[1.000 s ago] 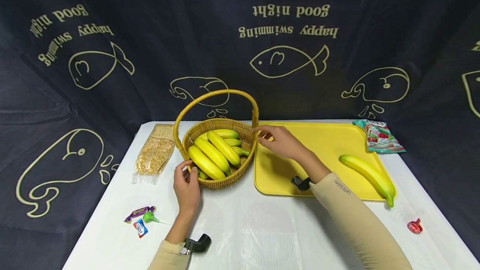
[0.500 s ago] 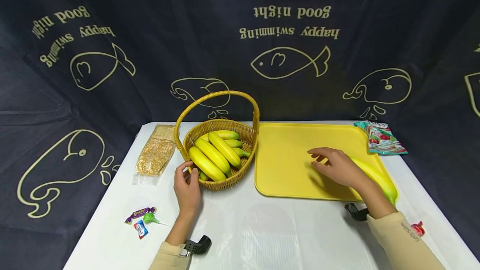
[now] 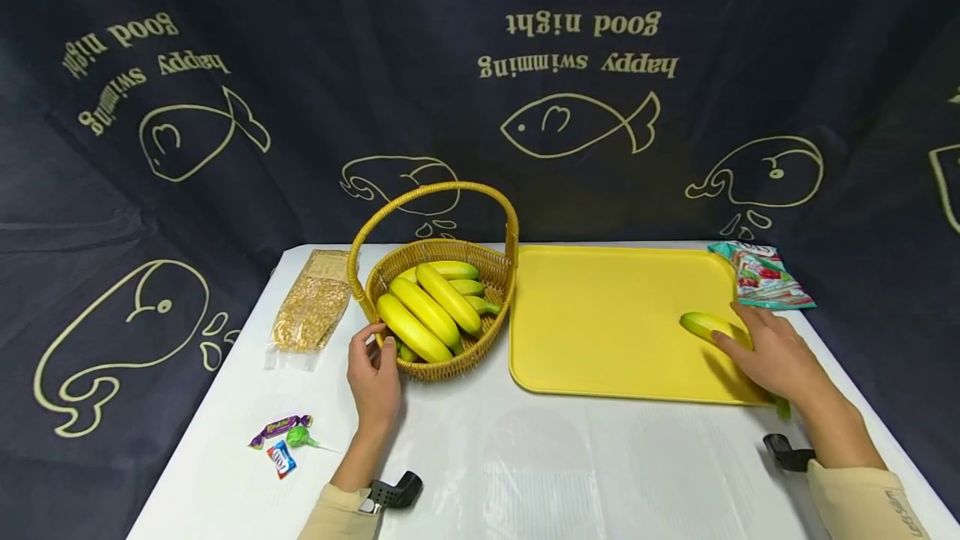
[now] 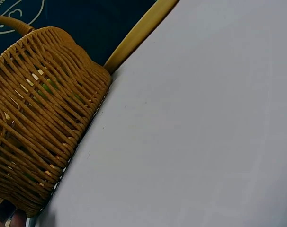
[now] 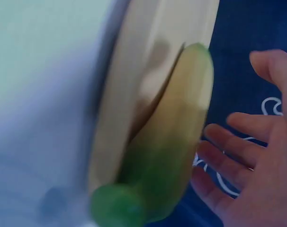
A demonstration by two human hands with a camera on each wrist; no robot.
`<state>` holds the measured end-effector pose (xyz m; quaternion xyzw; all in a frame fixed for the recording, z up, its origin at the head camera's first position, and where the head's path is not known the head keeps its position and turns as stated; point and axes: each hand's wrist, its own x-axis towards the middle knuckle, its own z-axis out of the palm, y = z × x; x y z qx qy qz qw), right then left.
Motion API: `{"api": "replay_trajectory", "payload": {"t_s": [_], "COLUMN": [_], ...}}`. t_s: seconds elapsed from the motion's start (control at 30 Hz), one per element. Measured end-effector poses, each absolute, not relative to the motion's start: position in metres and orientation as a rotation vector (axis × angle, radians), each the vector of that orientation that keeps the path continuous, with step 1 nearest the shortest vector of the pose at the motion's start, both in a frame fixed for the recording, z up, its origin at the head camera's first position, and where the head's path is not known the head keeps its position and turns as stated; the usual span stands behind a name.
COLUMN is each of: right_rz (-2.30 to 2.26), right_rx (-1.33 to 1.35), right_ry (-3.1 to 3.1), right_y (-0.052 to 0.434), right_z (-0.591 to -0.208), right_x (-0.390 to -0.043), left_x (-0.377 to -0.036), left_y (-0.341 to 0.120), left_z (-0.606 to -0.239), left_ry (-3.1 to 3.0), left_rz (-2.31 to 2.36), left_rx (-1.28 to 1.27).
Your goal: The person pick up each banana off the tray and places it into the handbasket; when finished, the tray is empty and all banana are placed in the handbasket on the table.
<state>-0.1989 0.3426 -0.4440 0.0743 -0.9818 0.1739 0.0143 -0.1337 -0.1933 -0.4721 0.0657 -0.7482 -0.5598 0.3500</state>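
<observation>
A woven wicker basket (image 3: 450, 369) with a tall arched handle holds several yellow bananas (image 3: 420, 311). My left hand (image 3: 375, 377) grips the basket at its front left side; in the left wrist view only fingertips show at the lower left corner, by the wicker wall (image 4: 44, 123). Over the right end of the yellow tray (image 3: 600, 319) is my right hand (image 3: 780, 357), fingers spread and holding nothing. Below it lies a single banana (image 3: 701, 325), its middle hidden by the hand. The right wrist view shows this banana (image 5: 172, 137) beside the outstretched fingers (image 5: 247, 125).
A bag of yellow kernels (image 3: 311, 307) lies left of the basket. Nearer the front left are a purple-wrapped candy (image 3: 281, 427), a green lollipop (image 3: 298, 436) and a small blue-and-red packet (image 3: 282, 458). A teal snack bag (image 3: 765, 277) overlaps the tray's far right corner.
My right hand has gone from the basket's right rim across the tray to the lone banana at the right. The left hand and the basket have stayed in place.
</observation>
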Motion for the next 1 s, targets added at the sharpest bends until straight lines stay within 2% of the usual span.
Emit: {"api": "replay_trajectory", "payload": {"t_s": [0.3, 0.53, 1.0], "right_rz": [0.533, 0.588, 0.824], "right_rx": [0.268, 0.251, 0.245], "right_ry": [-3.125, -3.136, -2.893], "right_y": [0.353, 0.348, 0.297], "right_z": [-0.464, -0.465, -0.447], "right_x": [-0.204, -0.209, -0.211], "left_x": [-0.135, -0.135, -0.134], "left_y": [-0.194, -0.193, -0.193], "left_z": [-0.474, -0.472, -0.472], "left_ry": [-1.933, -1.933, -1.936], "left_rz": [-1.453, -1.451, -1.445], "left_rx": [0.171, 0.172, 0.161]}}
